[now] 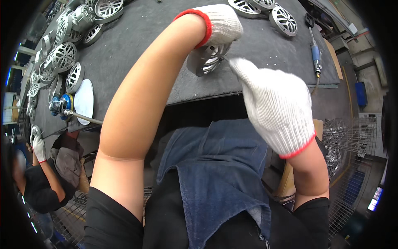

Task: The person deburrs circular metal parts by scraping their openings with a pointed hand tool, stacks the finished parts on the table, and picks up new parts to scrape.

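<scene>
Both of my hands wear white knit gloves with red cuffs. My left hand (219, 25) grips a round silver metal grille (206, 61) with curved slots, tilted on its edge on the dark felt-covered workbench (145, 45). My right hand (273, 103) is closed around a thin tool whose tip meets the grille's rim; the tool itself is almost fully hidden by the glove. A blue denim apron covers my lap below the bench edge.
Several more silver grilles lie piled at the bench's far left (62, 56) and at the top right (282, 18). A blue-handled air tool (316, 54) lies at the right, a round sander (62, 106) at the left. A co-worker (45, 174) in a white glove sits at lower left. Wire baskets (352, 141) stand at the right.
</scene>
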